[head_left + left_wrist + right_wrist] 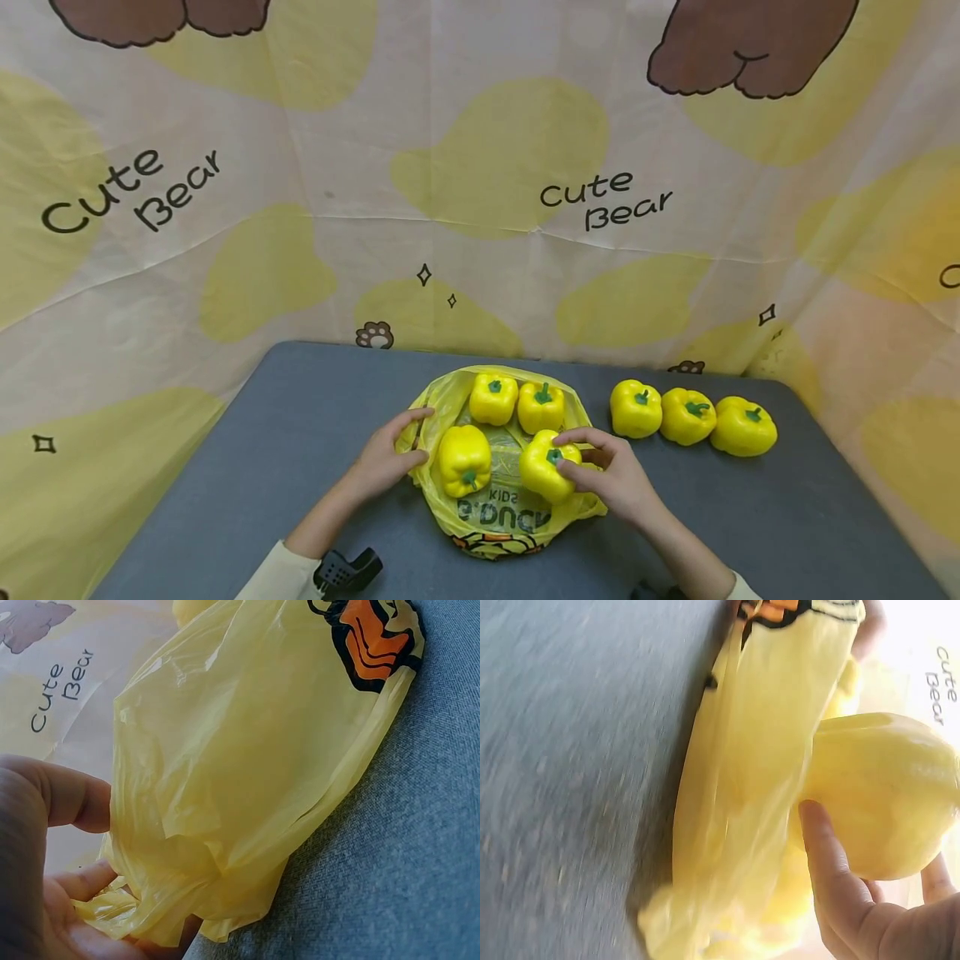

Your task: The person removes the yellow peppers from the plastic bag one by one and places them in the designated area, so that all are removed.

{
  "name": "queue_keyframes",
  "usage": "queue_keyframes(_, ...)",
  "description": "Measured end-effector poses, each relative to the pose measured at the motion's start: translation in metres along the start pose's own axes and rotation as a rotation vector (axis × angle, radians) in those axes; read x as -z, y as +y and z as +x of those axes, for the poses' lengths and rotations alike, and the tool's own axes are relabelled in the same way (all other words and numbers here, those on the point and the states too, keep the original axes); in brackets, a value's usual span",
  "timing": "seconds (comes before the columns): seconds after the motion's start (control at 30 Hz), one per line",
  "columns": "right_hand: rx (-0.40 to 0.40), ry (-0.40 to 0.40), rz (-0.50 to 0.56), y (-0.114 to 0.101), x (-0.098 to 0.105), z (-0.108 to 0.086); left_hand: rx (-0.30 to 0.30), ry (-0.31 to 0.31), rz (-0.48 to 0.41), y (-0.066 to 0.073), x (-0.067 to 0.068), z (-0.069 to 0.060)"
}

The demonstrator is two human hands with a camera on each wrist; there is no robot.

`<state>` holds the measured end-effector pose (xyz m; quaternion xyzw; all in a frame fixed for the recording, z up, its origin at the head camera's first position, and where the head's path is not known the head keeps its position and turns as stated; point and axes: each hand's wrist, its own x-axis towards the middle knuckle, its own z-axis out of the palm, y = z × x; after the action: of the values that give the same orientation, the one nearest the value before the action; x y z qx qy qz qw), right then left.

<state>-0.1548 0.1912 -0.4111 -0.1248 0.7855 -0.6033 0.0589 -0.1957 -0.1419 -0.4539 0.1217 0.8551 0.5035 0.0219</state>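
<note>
A yellow plastic bag (501,522) lies with its mouth spread wide on the table. My left hand (385,457) holds the bag's left edge, thumb and fingers at the thin plastic (187,780) in the left wrist view. With thumb and fingers, my right hand (618,475) grips a yellow bell pepper (542,468) over the right part of the bag's mouth. The right wrist view shows this pepper's (881,795) smooth side beside the bag's rim. Inside the bag sit three more bell peppers: two at the back (492,402) and one at front left (465,457).
Right of the bag, three yellow bell peppers (687,417) stand in a row, close together. The grey-blue table (247,467) backs onto a printed cloth (480,183) with "Cute Bear" lettering. A black strap device (348,572) is on my left wrist.
</note>
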Motion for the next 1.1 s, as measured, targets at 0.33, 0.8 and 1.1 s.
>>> queue_keyframes(0.33,0.002,0.122,-0.032,0.007,0.028,-0.007,-0.01,0.0,0.002,0.0,0.001,-0.001)
queue_keyframes(0.8,-0.09,0.282,-0.083,0.017,0.061,-0.014,-0.007,-0.004,0.003,-0.001,0.0,0.0)
queue_keyframes(1.1,-0.149,0.311,-0.101,0.025,0.07,-0.014,-0.001,-0.006,-0.004,-0.001,0.0,0.001)
